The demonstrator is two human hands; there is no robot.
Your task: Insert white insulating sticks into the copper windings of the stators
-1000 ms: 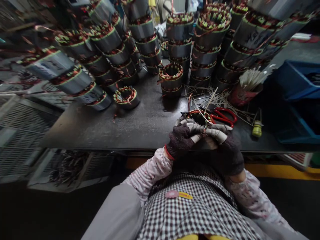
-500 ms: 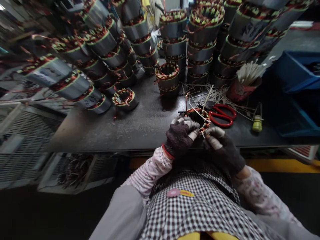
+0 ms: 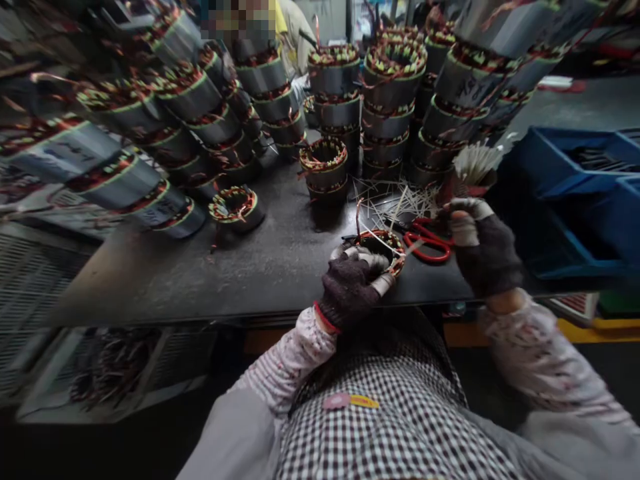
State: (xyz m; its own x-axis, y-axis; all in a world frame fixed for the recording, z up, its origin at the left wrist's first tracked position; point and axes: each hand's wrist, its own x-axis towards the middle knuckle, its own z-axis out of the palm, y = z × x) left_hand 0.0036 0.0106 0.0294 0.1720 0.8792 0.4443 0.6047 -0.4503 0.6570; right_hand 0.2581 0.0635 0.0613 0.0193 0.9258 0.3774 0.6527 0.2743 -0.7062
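Observation:
In the head view my left hand (image 3: 353,283), in a dark glove with taped fingertips, grips the near left rim of a wound motor stator (image 3: 399,265), its thumb on the front and fingers over the opening. White cord (image 3: 380,238) lies across the copper windings. My right hand (image 3: 483,243), gloved the same way, is raised to the right of the stator with its fingers pinched. A blurred pale strand (image 3: 414,247) runs from the stator's right side towards those fingers. Red-handled scissors (image 3: 429,250) lie on the bench between the stator and my right hand.
Stacked stators (image 3: 395,87) line the back of the bench (image 3: 265,260) and its left side. A single stator (image 3: 237,210) stands at left. Cut white cords (image 3: 395,203) lie behind the work, beside a red holder of cords (image 3: 475,167). Blue bins (image 3: 560,150) stand at right.
My right hand has moved away from the stator, up and to the right, past the scissors. My left hand keeps its grip on the stator. The whole view has shifted a little.

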